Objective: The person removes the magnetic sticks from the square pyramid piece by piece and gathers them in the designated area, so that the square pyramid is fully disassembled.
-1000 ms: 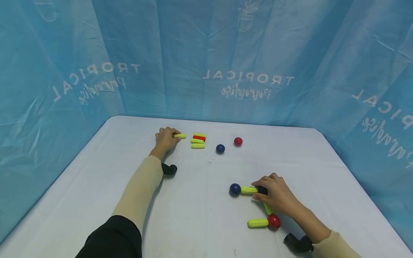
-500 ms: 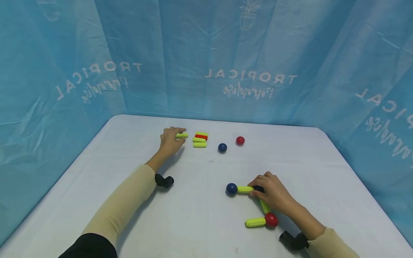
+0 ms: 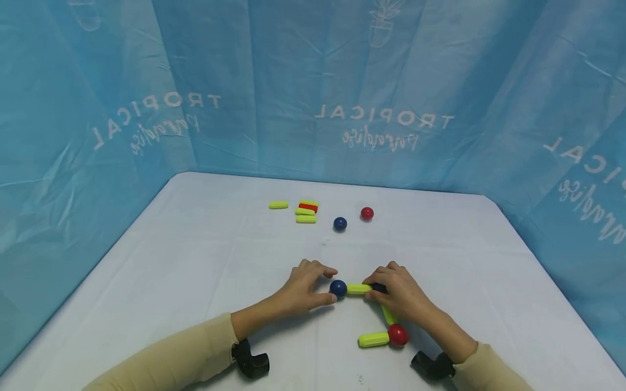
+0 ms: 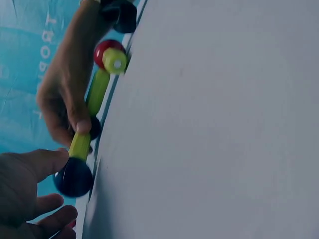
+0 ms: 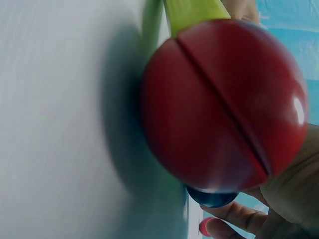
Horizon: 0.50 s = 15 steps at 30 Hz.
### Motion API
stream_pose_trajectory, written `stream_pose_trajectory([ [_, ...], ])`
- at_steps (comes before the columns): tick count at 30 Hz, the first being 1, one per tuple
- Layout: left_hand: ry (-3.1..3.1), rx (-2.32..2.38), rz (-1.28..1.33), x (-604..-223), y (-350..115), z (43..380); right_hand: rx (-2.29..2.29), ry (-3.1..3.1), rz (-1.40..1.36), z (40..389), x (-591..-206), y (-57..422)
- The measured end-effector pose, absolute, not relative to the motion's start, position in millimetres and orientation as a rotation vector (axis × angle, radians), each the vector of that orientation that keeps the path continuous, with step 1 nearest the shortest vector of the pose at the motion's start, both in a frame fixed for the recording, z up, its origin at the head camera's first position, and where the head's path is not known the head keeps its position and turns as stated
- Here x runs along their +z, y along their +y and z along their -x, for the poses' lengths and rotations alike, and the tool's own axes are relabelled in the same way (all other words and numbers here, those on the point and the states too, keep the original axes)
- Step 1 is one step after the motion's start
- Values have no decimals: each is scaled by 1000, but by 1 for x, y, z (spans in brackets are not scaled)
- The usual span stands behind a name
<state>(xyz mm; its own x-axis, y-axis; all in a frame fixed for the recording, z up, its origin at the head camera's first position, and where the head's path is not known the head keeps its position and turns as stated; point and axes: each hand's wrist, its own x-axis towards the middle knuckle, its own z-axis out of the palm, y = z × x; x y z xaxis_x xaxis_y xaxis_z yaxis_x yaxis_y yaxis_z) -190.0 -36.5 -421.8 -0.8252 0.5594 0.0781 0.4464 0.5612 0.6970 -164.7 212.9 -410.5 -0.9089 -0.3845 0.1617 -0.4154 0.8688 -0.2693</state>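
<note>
1. Lower right of centre, the right hand (image 3: 402, 293) pinches a dark blue ball (image 3: 379, 288) between thumb and fingers.
2. Lower centre, the left hand (image 3: 304, 287), thumb and fingers parted, brackets the end blue ball (image 3: 338, 288); contact unclear.
3. Yellow rods (image 3: 358, 289) link both with a red ball (image 3: 398, 335), lower right.
4. Upper centre: loose rods (image 3: 306, 219), loose balls (image 3: 339, 224).

left sleeve (image 3: 181, 355) was plain beige, stopped short of the hand | right sleeve (image 3: 489, 373) was the same beige | left wrist gadget (image 3: 251, 363) was chunky black, kinda bent-pipe shaped | right wrist gadget (image 3: 432, 368) basically matched | left hand (image 3: 307, 286) and right hand (image 3: 400, 292) were bare
</note>
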Motion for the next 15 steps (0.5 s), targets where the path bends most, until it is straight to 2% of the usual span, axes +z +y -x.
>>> stream_pose_trajectory([
  [15, 2827, 1108, -889, -432, -26, 182, 446, -2922, -669, 164, -409, 203],
])
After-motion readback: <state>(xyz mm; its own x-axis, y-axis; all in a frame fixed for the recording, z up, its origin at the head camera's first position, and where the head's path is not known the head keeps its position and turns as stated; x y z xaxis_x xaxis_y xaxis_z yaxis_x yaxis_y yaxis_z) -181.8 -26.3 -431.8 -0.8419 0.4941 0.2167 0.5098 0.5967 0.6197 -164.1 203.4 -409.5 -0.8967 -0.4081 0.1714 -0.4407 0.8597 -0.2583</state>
